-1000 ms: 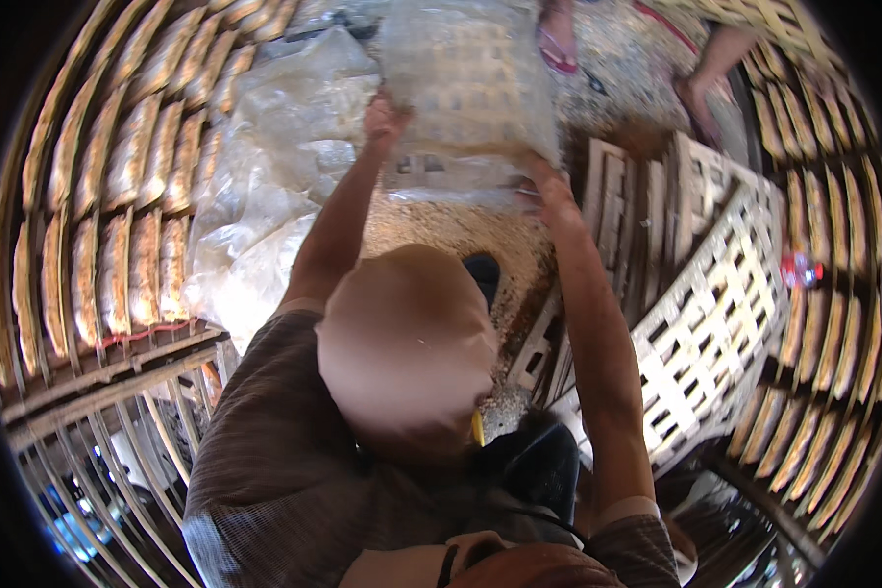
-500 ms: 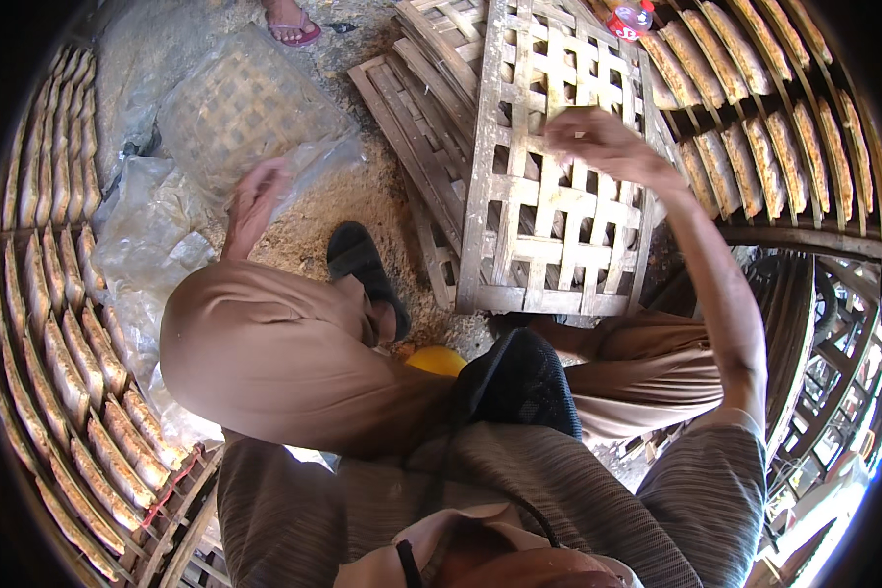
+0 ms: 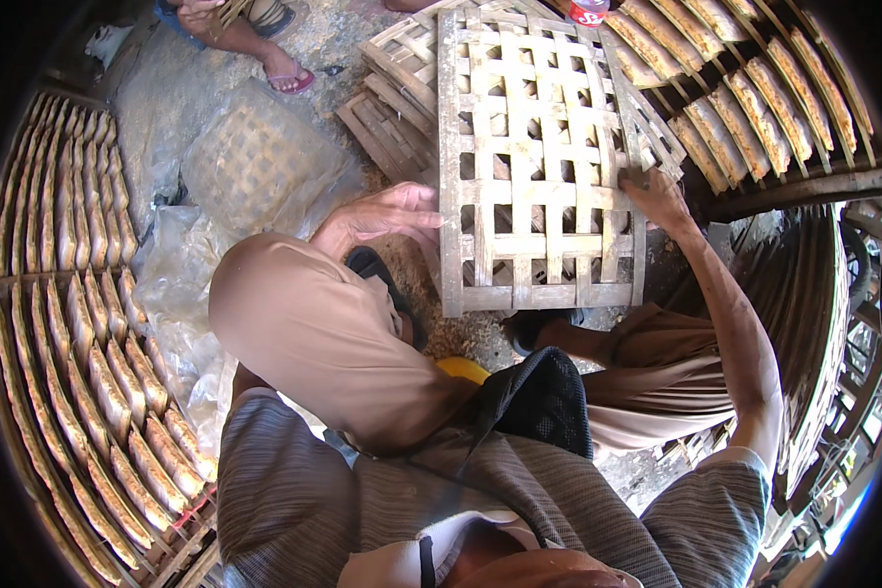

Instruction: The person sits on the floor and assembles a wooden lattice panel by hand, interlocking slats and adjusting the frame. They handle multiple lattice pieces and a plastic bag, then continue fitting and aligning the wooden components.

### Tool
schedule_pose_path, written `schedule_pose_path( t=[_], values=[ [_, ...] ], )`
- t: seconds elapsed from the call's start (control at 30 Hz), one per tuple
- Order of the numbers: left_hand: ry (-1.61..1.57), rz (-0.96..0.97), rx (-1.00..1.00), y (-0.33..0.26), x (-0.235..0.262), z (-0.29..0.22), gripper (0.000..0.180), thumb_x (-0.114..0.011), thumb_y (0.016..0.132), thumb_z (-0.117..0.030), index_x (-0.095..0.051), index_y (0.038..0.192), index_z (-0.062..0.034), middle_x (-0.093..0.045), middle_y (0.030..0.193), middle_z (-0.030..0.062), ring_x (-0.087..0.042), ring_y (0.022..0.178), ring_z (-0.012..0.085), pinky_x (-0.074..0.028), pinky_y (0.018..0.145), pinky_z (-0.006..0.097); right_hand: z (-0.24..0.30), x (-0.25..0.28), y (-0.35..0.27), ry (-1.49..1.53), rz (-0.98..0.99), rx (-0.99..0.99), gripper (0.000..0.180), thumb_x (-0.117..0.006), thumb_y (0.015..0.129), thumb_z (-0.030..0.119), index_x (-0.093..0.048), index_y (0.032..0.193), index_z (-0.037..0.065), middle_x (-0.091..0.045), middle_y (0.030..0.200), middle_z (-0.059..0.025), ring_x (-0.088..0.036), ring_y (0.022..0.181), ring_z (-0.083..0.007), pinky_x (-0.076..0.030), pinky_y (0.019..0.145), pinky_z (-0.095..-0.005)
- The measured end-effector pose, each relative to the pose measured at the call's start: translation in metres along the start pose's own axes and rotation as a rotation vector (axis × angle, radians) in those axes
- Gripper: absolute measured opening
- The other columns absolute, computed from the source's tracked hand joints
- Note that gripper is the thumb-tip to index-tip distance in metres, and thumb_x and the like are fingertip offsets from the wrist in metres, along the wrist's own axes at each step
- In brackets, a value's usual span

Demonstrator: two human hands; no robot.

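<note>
A woven bamboo tray (image 3: 519,294) with an open lattice and a pale wooden frame lies tilted in front of my knees, on top of other trays. My left hand (image 3: 387,218) is at its left edge, fingertips and thumb pressed to the frame, partly behind it. Opposite, my right hand (image 3: 660,203) grips the right edge with bent fingers. More woven trays (image 3: 392,122) are stacked unevenly behind and to the left, mostly covered by the upper one.
Slatted racks with rows of pale, brown-edged slabs stand at left (image 3: 108,382) and far right (image 3: 755,122). Crumpled clear plastic (image 3: 181,284) and a plastic-covered woven tray (image 3: 255,162) lie on the floor. A red-labelled bottle (image 3: 589,12) stands behind. Another person's sandalled foot (image 3: 286,76) is at far left.
My left hand has moved right from beside the plastic to the tray's left edge. My right hand has gone from above the lattice to its right edge. The tray now sits slightly further left.
</note>
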State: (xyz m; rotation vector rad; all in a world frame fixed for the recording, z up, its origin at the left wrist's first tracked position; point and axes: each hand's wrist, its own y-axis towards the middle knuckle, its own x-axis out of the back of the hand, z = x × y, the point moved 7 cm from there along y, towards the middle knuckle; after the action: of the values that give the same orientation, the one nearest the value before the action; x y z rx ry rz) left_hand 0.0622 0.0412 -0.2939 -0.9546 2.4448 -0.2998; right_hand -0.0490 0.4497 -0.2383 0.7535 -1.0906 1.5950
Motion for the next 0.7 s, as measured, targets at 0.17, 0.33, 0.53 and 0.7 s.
schedule_pose_path(
  t=[0.17, 0.33, 0.53, 0.7],
  values=[
    [0.014, -0.158, -0.03, -0.003, 0.007, -0.017, 0.049, -0.067, 0.103, -0.014, -0.052, 0.147, 0.0011, -0.068, 0.133, 0.0127, -0.065, 0.122, 0.0207, -0.061, 0.095, 0.039, -0.024, -0.003, 0.01, 0.014, 0.111, 0.021, 0.043, -0.07, 0.094, 0.041, -0.077, 0.112, 0.002, -0.076, 0.089, -0.0116, -0.074, 0.088, -0.0207, -0.06, 0.074, -0.0367],
    [-0.215, -0.462, -0.248, -0.041, 0.056, -0.008, 0.041, -0.059, 0.107, -0.029, -0.058, 0.138, -0.0026, -0.071, 0.113, 0.0091, -0.069, 0.102, 0.0176, -0.063, 0.085, 0.039, 0.07, 0.001, -0.033, 0.403, 0.14, 0.005, 0.064, -0.072, 0.099, 0.041, -0.06, 0.127, -0.015, -0.071, 0.109, -0.0213, -0.073, 0.09, -0.0255, -0.063, 0.055, -0.0314],
    [0.106, -0.959, -0.246, -0.094, 0.058, -0.022, 0.046, -0.058, 0.107, -0.044, -0.06, 0.137, -0.009, -0.056, 0.084, -0.0015, -0.057, 0.053, 0.0078, -0.044, 0.032, 0.024, 0.124, -0.015, -0.035, 0.589, 0.191, 0.082, 0.065, -0.075, 0.097, 0.043, -0.061, 0.126, -0.013, -0.072, 0.109, -0.0197, -0.073, 0.091, -0.0212, -0.063, 0.058, -0.03],
    [0.159, -1.122, -0.204, -0.15, 0.056, -0.028, 0.046, -0.061, 0.107, -0.038, -0.054, 0.141, -0.0084, -0.058, 0.079, 0.0014, -0.056, 0.048, 0.0107, -0.045, 0.033, 0.027, 0.155, -0.009, -0.017, 0.245, 0.395, 0.183, 0.052, -0.074, 0.096, 0.05, -0.071, 0.094, -0.003, -0.072, 0.077, -0.0147, -0.071, 0.063, -0.0216, -0.057, 0.057, -0.034]
  ],
)
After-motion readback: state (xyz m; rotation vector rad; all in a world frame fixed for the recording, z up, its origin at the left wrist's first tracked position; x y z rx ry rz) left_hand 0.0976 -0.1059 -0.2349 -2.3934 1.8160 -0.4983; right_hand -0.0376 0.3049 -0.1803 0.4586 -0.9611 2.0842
